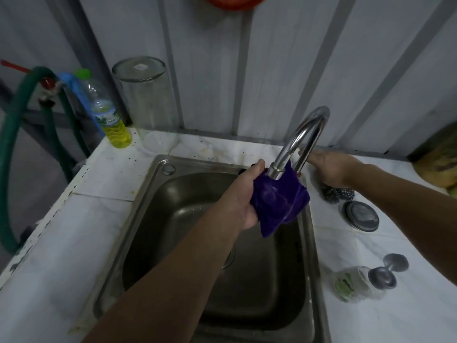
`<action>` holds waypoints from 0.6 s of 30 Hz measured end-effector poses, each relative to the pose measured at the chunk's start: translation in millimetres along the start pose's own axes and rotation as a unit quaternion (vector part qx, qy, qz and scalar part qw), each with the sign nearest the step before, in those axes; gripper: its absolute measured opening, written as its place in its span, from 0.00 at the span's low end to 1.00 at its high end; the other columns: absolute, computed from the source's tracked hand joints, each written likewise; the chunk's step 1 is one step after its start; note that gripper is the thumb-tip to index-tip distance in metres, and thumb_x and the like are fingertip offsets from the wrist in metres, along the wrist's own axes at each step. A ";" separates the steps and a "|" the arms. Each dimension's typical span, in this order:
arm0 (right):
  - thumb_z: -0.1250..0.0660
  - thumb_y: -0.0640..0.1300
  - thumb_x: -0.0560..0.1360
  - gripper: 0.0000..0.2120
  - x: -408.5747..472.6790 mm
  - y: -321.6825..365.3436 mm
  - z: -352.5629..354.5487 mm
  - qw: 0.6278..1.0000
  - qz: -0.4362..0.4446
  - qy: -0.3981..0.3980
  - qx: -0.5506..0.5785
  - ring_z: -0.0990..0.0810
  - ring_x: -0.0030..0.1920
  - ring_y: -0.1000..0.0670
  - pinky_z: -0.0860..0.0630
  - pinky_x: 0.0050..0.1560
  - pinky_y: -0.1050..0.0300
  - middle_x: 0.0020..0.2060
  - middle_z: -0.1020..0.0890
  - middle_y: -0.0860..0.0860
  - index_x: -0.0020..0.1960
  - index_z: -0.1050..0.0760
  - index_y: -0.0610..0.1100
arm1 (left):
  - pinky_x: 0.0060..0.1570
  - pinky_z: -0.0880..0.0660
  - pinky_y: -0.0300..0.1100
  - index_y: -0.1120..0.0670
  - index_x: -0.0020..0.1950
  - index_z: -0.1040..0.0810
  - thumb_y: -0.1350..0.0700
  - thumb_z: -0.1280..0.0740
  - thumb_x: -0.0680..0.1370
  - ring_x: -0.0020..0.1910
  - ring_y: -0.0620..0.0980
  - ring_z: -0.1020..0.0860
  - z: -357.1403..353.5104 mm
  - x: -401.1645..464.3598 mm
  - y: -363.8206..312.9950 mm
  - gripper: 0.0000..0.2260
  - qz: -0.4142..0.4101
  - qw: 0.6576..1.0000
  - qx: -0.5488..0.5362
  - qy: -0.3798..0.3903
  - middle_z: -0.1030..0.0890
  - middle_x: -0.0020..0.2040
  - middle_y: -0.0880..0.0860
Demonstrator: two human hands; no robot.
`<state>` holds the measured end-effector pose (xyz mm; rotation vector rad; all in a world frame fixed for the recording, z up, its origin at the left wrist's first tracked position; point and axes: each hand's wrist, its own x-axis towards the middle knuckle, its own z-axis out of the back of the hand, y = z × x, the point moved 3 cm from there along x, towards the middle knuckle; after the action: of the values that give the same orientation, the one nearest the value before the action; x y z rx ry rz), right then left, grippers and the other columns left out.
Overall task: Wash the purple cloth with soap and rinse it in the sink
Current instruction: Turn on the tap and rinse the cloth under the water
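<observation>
White tiled counter (103, 184) surrounds the steel sink (158, 219), whose basin looks wet but not filled. My left hand (243, 199) grips the purple cloth (282, 201), fingers curled tight around its bunched fabric, holding it over the sink right under the spout of the curved faucet (304, 137). My right hand (331, 167) reaches behind the faucet's base; I cannot tell how its fingers are set. At the back left, a plastic bottle (108, 115) holds yellow liquid in its lower part, beside an upturned glass jar (146, 100).
</observation>
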<state>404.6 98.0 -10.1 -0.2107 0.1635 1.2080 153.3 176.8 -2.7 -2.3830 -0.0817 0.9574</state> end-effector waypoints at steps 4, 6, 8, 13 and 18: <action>0.40 0.32 0.77 0.37 -5.3 -1.8 0.8 1.000 0.001 -0.015 0.014 0.27 0.70 0.41 0.27 0.67 0.44 0.80 0.39 0.49 0.80 0.45 0.56 | 0.48 0.18 0.56 0.51 0.61 0.18 0.42 0.29 0.76 0.50 0.59 0.13 2.2 2.6 1.2 0.19 -0.005 1.000 -0.004 0.007 0.12 0.54 0.56; 0.40 0.31 0.76 0.38 -7.2 -2.4 -0.1 1.000 -0.002 -0.021 0.015 0.27 0.71 0.42 0.28 0.68 0.45 0.80 0.38 0.51 0.80 0.44 0.57 | 0.51 0.20 0.58 0.51 0.60 0.17 0.42 0.30 0.76 0.50 0.59 0.14 4.0 3.6 2.3 0.18 -0.006 1.000 -0.003 0.010 0.12 0.54 0.56; 0.41 0.32 0.77 0.37 -12.6 -8.0 -4.7 0.999 -0.032 -0.009 0.014 0.30 0.73 0.43 0.30 0.70 0.46 0.80 0.38 0.52 0.80 0.45 0.57 | 0.54 0.20 0.59 0.51 0.59 0.17 0.42 0.30 0.76 0.51 0.59 0.14 6.9 3.7 3.7 0.17 -0.010 1.000 0.000 0.012 0.12 0.54 0.56; 0.41 0.34 0.78 0.35 -31.6 -16.3 -13.6 0.995 -0.094 0.036 0.027 0.35 0.76 0.43 0.37 0.73 0.48 0.81 0.40 0.50 0.81 0.46 0.53 | 0.65 0.27 0.63 0.52 0.62 0.17 0.41 0.31 0.77 0.56 0.60 0.15 16.1 2.9 6.5 0.20 -0.016 1.000 -0.006 0.025 0.13 0.57 0.55; 0.38 0.35 0.76 0.36 -40.7 -0.4 21.8 0.989 -0.129 -0.001 0.077 0.34 0.76 0.41 0.35 0.73 0.47 0.79 0.37 0.44 0.81 0.46 0.48 | 0.64 0.25 0.61 0.53 0.63 0.18 0.42 0.30 0.77 0.57 0.60 0.16 18.5 1.0 10.2 0.21 -0.016 0.999 -0.014 0.048 0.14 0.59 0.57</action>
<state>391.1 66.3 20.7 -0.0928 0.2205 0.9325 140.4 177.4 -19.5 -2.4426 -0.0976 0.8306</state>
